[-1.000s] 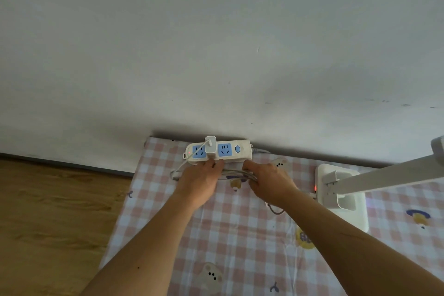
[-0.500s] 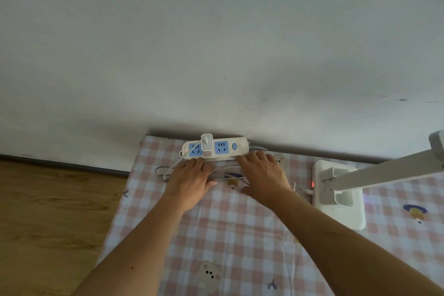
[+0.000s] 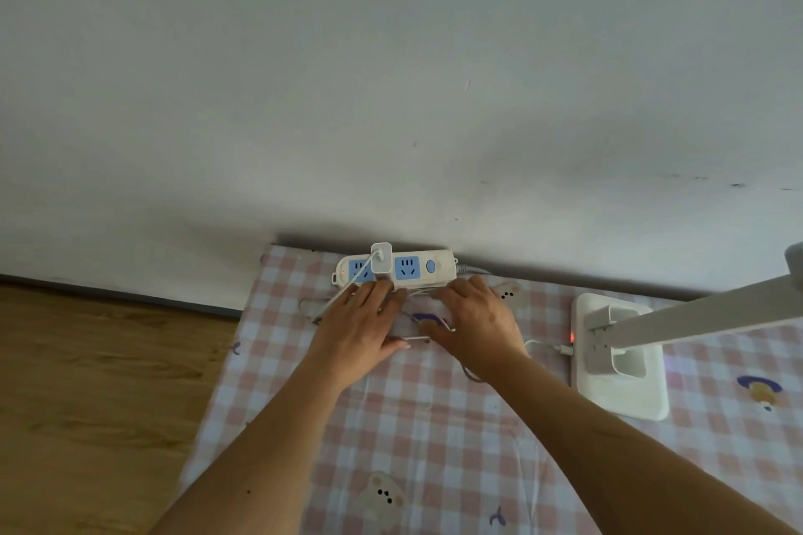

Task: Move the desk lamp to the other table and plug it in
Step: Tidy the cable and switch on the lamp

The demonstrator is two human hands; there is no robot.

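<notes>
Already plugged, the white adapter sits in the power strip; just below the strip, left hand and right hand lie flat, grip open, tidying slack cable. Right of the strip stands the desk lamp on the tabletop.

White desk lamp upright on checked table, cable plugged in.

A pink-and-white checked tablecloth is covering the surface, its far edge lying against a plain pale wall. Cartoon bear prints are showing on the cloth, one near its front edge. Left of the tablecloth, a wooden floor is stretching away, meeting the wall along a dark skirting strip.
</notes>
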